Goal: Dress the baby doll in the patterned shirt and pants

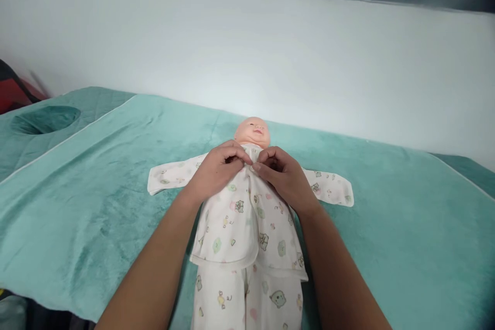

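A baby doll (253,131) lies on its back, dressed in a white printed baby shirt (232,221) and matching pants (220,299). The shirt's sleeves stretch out to both sides, and its front edges hang loose below the chest. Just under the doll's neck, my left hand (224,162) pinches one front edge of the shirt. Close beside it my right hand (282,170) pinches the other edge, the fingertips of both hands nearly touching. Whatever fastener sits between the fingers is hidden. The doll's own hands do not show at the sleeve ends.
A teal plush cover (406,227) spreads over the bed under the doll. At the left lies a quilted teal part with an oval hole (46,119). A white wall (247,51) rises behind the bed's far edge. A red and black object (15,90) stands at the far left.
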Demonstrator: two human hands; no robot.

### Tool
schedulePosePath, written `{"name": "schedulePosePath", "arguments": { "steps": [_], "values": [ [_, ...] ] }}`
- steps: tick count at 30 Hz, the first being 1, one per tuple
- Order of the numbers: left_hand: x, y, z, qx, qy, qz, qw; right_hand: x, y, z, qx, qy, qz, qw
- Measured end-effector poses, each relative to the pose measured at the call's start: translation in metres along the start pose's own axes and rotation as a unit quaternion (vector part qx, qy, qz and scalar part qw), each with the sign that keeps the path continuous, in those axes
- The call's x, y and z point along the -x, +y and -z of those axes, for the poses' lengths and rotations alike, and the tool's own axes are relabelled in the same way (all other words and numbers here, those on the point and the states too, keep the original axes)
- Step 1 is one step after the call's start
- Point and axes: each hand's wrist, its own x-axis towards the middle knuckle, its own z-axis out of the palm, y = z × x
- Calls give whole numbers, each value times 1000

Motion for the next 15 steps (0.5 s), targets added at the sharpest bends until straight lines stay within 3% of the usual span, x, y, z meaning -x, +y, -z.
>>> {"name": "schedulePosePath", "arguments": {
  "steps": [5,9,11,13,15],
  "values": [
    [0,-1,-3,-18,7,-9,1000,-1,1,3,2,-13,-5,1000],
    [-3,-9,-8,-47,72,-52,995,1,-3,6,-41,-30,11,999],
    [-4,-12,-10,-65,73,-104,990,5,-10,4,-9,-39,-4,999],
    [-5,-15,-11,-74,38,-146,986,11,-18,1,63,-49,-15,997],
    [-5,-16,-12,-86,23,-149,985,18,-24,-3,134,-56,-8,989]
  ]
}}
